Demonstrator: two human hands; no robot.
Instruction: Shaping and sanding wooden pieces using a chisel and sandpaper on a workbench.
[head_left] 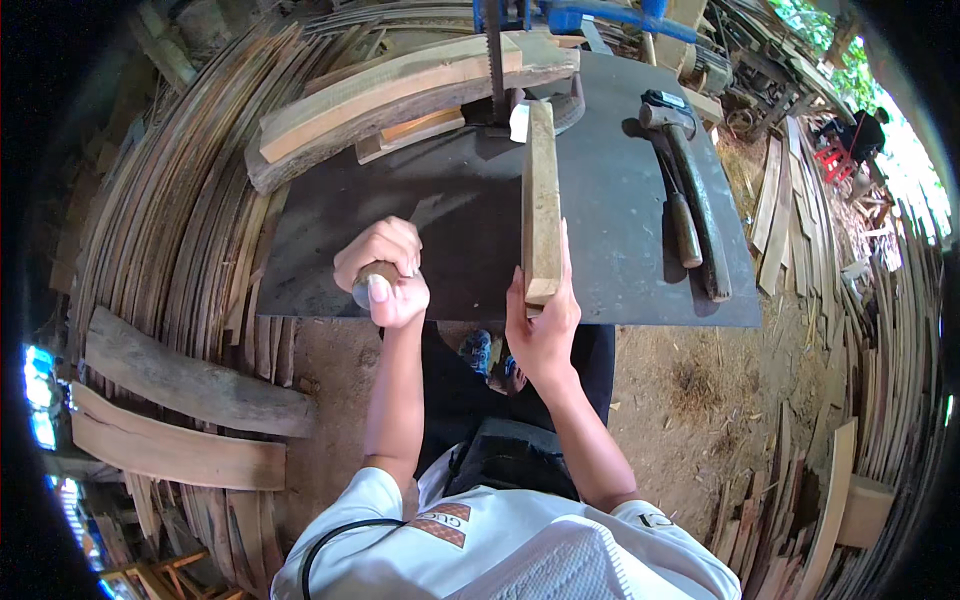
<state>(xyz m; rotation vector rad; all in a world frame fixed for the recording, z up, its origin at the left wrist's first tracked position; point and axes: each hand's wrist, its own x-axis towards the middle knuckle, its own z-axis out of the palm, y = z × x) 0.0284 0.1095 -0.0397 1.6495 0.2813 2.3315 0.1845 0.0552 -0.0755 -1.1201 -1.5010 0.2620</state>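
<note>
My left hand (pixel 388 262) is closed round a short wooden handle (pixel 372 284) over the near left of the dark metal table (pixel 450 195). The rest of that tool is hidden, so I cannot tell its kind. My right hand (pixel 545 330) grips the near end of a long squared wooden bar (pixel 541 205), fingers on one side and thumb on the other. The bar points away from me, its far end close to the upright toothed saw blade (pixel 496 60). A gap of table lies between my two hands.
A thick curved timber piece (pixel 390 92) lies across the far left of the table. At right are a hammer (pixel 695 190) and a wooden-handled tool (pixel 684 225). Stacked boards (pixel 190 180) flank the left side. A person (pixel 862 135) is far right, beside a red chair (pixel 833 160).
</note>
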